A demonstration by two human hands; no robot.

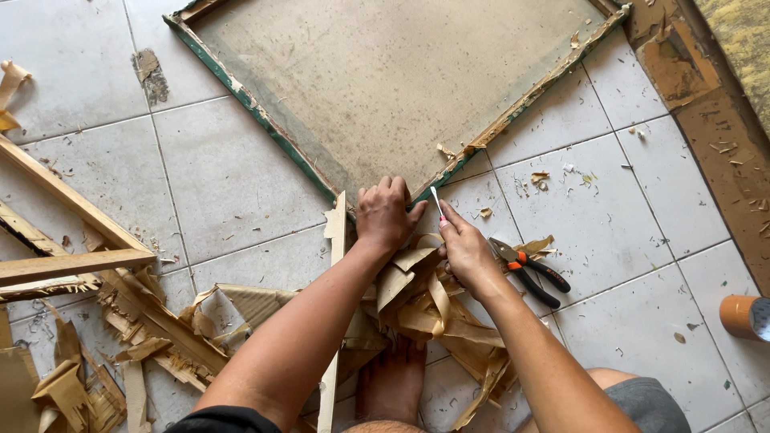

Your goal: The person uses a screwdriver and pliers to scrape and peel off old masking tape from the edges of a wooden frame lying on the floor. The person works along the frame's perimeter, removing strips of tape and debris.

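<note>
A large wooden frame [265, 120] with green-painted edges and a stretched beige mesh lies on the tiled floor, one corner pointing toward me. My left hand [387, 215] presses down on that near corner, fingers curled over the wood. My right hand [463, 248] sits just to the right of the corner and grips a small white-handled tool [435, 200], its tip pointing at the frame's edge. Torn brown tape strips [425, 301] are piled under both wrists. My bare foot [393, 381] rests below them.
Black pliers with orange handles [531, 271] lie on the tile right of my right hand. A thin wooden strip [335, 321] runs down beside my left arm. Loose wooden slats [72, 265] and torn tape litter the left. A brown tape roll [744, 317] stands at the right edge.
</note>
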